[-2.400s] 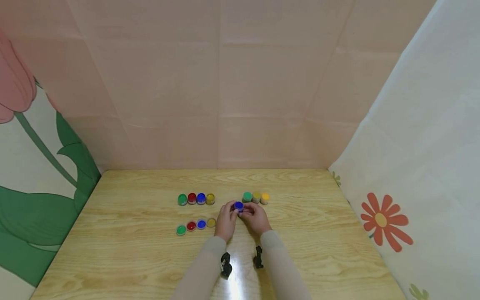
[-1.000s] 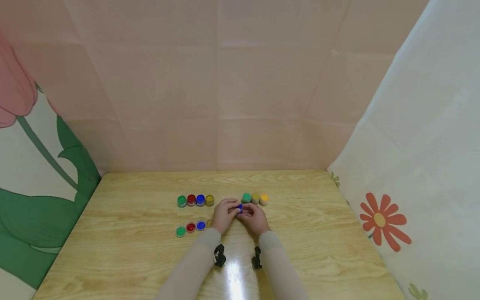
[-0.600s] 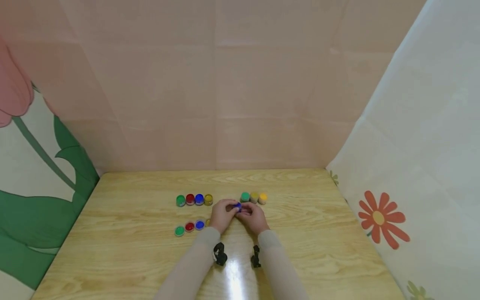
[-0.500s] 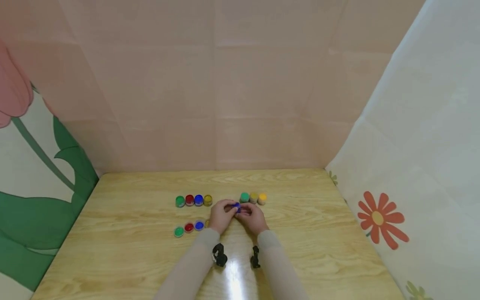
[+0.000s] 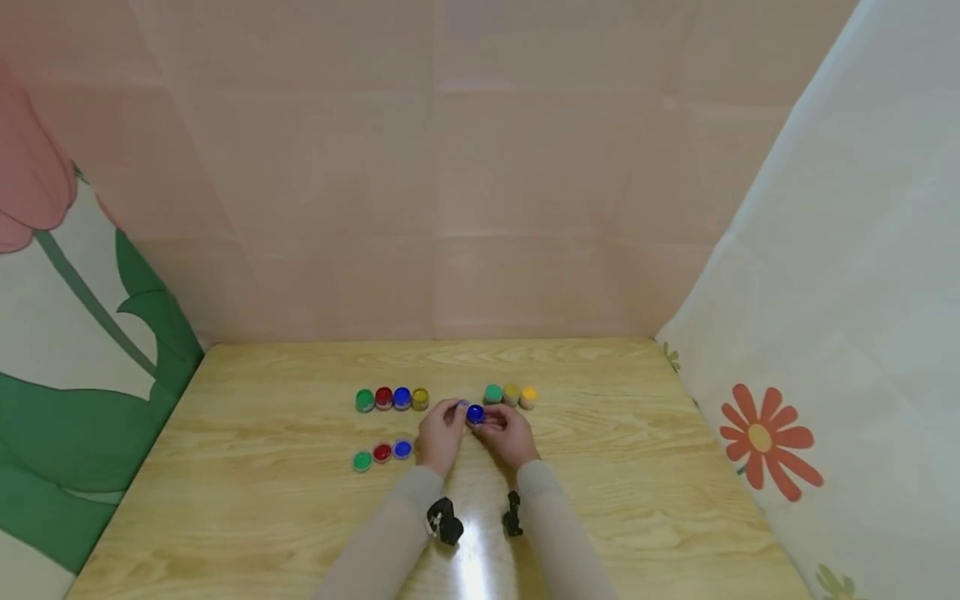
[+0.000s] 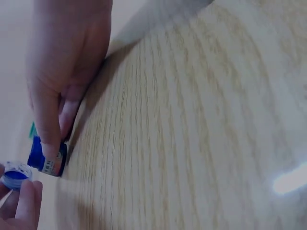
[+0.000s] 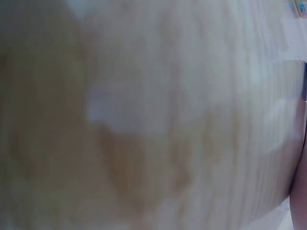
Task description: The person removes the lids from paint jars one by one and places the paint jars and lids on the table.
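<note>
My right hand (image 5: 512,437) holds a small blue paint jar (image 5: 476,414), its top uncovered and deep blue inside. Just left of it, my left hand (image 5: 440,437) pinches the jar's lid (image 5: 462,405), which is apart from the jar. In the left wrist view the lid (image 6: 16,175) has a clear rim and blue on its inner face. There the right hand (image 6: 67,72) grips the labelled blue jar (image 6: 48,157) from above. The right wrist view is blurred, with only a strip of the right hand (image 7: 300,191) at its edge.
Four-colour groups aside, uncovered green (image 5: 364,401), red (image 5: 384,398), blue (image 5: 402,398) and yellow (image 5: 420,399) jars stand back left. Before them lie green (image 5: 362,461), red (image 5: 382,452) and blue (image 5: 402,449) lids. Green (image 5: 492,394), olive (image 5: 512,395) and orange-yellow (image 5: 528,397) jars stand behind the right hand.
The lid has come off the blue jar. My left hand has shifted slightly left with it, while the right hand keeps the jar. The left hand now hides the yellow lid.
</note>
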### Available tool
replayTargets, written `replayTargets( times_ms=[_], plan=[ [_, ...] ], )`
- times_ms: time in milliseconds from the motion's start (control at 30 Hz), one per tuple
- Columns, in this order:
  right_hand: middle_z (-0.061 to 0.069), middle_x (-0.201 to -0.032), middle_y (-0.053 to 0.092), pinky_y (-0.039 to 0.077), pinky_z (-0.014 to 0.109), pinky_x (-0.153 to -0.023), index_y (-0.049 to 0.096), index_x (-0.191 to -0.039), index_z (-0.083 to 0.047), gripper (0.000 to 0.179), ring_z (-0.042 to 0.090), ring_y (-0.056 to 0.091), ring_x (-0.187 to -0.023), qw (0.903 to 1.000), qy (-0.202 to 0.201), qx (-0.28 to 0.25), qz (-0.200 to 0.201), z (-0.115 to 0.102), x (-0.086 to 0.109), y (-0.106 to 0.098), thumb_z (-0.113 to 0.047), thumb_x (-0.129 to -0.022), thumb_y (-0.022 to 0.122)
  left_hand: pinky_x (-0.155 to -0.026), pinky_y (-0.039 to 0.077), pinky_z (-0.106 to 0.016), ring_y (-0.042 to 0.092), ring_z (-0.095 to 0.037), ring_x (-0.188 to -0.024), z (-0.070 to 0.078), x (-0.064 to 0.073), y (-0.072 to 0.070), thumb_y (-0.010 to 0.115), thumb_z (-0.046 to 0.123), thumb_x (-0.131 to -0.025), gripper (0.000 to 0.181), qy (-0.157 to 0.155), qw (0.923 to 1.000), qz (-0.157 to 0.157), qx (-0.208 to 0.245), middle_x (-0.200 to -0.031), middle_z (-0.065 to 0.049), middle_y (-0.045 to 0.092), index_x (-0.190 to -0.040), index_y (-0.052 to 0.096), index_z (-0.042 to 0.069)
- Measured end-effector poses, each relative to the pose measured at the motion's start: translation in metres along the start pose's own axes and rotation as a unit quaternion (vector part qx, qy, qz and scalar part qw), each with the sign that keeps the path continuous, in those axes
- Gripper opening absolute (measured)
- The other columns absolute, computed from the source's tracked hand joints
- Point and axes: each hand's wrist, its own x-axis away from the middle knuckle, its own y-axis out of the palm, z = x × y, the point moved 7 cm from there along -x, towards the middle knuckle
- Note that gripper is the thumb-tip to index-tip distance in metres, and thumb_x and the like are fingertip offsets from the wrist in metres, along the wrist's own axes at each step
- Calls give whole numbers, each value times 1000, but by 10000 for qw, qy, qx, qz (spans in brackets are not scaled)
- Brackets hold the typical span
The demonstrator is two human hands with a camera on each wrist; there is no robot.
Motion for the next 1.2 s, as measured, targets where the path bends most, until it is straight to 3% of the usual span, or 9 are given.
replayTargets(
  times_ms=[167,467,700,1000,1200],
  plan=[
    [14,-102,71,60,29,-85,68,-115,3,34,23,69,-94,9998,162,-49,81,2,1,0,-2,-84,82,-88,60,-41,71,-25,-97,1,6,-5,64,15,-100,17,-153,9992,141,-345,-104,-9,74,-112,72,5],
    [14,-99,69,60,29,-82,67,-113,4,29,22,67,-91,9989,-87,164,441,-1,0,-5,-4,-88,78,-75,58,-37,68,-17,-83,3,19,-2,70,17,-96,6,-38,9931,99,-1169,-88,-1,72,-94,69,12],
    [12,-96,69,59,28,-79,68,-109,5,25,21,65,-88,9974,-58,332,631,-1,-1,-4,-6,-89,77,-71,56,-39,65,-19,-77,3,29,-2,66,15,-98,7,-108,9924,-128,-1221,-84,-4,70,-93,66,9],
    [9,-90,71,58,28,-74,70,-99,1,17,18,65,-81,9932,-179,627,969,-4,-3,-3,-10,-89,77,-51,49,-31,56,-13,-52,-3,31,5,61,15,-102,12,-202,9888,-548,-1370,-67,0,59,-91,62,9],
    [9,-84,71,58,30,-70,71,-91,-1,13,18,66,-77,9902,-222,676,1202,-6,-3,-2,-10,-88,79,-61,49,-33,55,-15,-66,-6,27,11,63,13,-99,12,264,9806,-600,-1846,-72,1,58,-88,65,9]
  ],
)
